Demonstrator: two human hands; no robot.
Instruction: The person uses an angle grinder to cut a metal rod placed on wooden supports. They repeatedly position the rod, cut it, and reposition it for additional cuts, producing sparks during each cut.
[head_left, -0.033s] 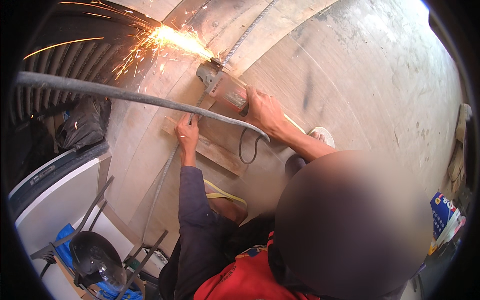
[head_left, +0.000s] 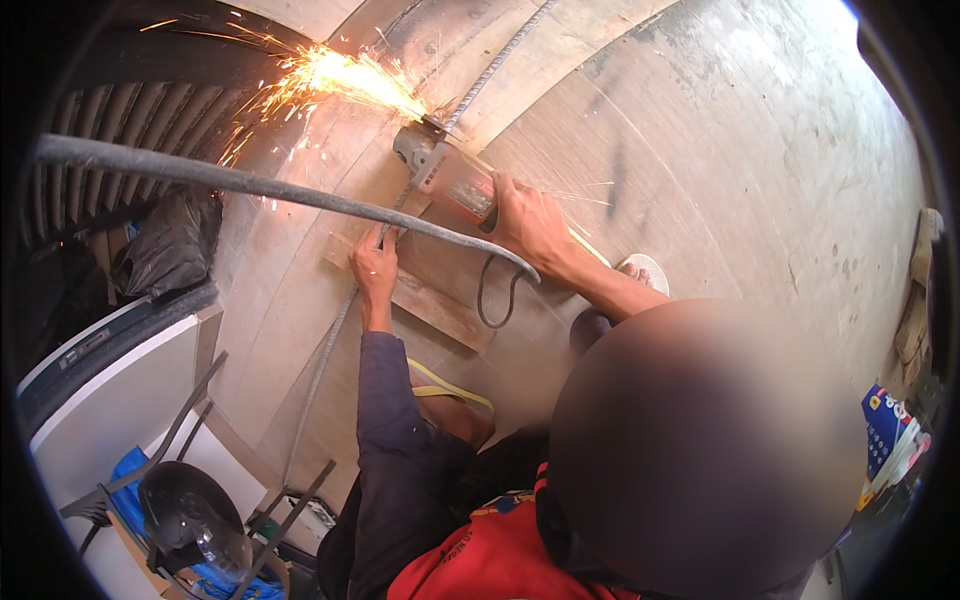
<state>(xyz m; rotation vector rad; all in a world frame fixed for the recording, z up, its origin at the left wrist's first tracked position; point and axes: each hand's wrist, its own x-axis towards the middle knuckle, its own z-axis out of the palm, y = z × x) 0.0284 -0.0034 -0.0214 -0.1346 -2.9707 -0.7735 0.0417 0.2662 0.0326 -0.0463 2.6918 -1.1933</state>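
Note:
Neither my left hand nor my right hand is in view. Below me a person in a red shirt [head_left: 460, 560] with dark sleeves crouches. That person's right hand [head_left: 530, 225] grips an angle grinder [head_left: 455, 180] with a grey head and a worn reddish body. Its disc meets a ribbed steel bar [head_left: 495, 70] on the floor, and sparks [head_left: 350, 80] spray to the upper left. The person's left hand [head_left: 375, 270] holds the bar below the grinder. A long grey rod or hose [head_left: 250, 185] crosses above; its exact kind cannot be told.
At the left are a slatted panel [head_left: 130, 120], a dark plastic bag [head_left: 170, 245] and a white panel [head_left: 115, 375]. Lower left, a black helmet-like thing [head_left: 190, 505] lies among metal bars. A wooden strip [head_left: 435, 310] lies near the person's sandalled foot. At the right stands a blue box [head_left: 884, 430].
The spark spray has changed shape, and a few thin sparks now show to the right of the grinder. The person's hands, the grinder and the bar look the same.

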